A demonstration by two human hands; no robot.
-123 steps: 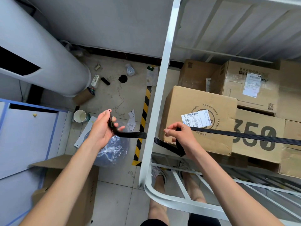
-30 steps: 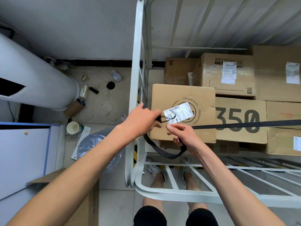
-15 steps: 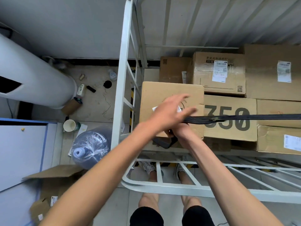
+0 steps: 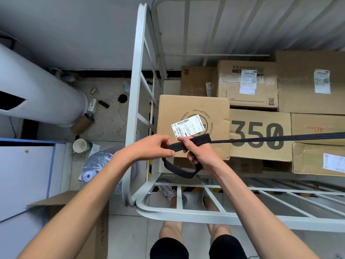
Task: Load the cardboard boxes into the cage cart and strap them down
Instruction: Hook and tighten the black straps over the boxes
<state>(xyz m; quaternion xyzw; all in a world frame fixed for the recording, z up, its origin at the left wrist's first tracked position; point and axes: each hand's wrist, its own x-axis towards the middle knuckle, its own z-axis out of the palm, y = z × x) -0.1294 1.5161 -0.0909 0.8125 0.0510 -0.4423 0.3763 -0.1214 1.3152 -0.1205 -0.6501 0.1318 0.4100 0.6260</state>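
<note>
Head view: brown cardboard boxes (image 4: 194, 107) are stacked inside the white metal cage cart (image 4: 134, 86), several deep and packed side to side, so loading looks largely done. One open cardboard box on the floor (image 4: 87, 217) sits outside the cart; I cannot tell whether it belongs to the load. A black flat woven strap (image 4: 280, 138) runs taut across the box fronts and off the right edge, its far anchor out of sight. The left hand (image 4: 149, 149) pinches the doubled strap end between thumb and fingers. The right hand (image 4: 198, 156) is curled round the strap, a slack loop hanging beneath. Judgement: strapping is in progress, since the near end is not fixed to the cart upright; fastening and tightening remain.
</note>
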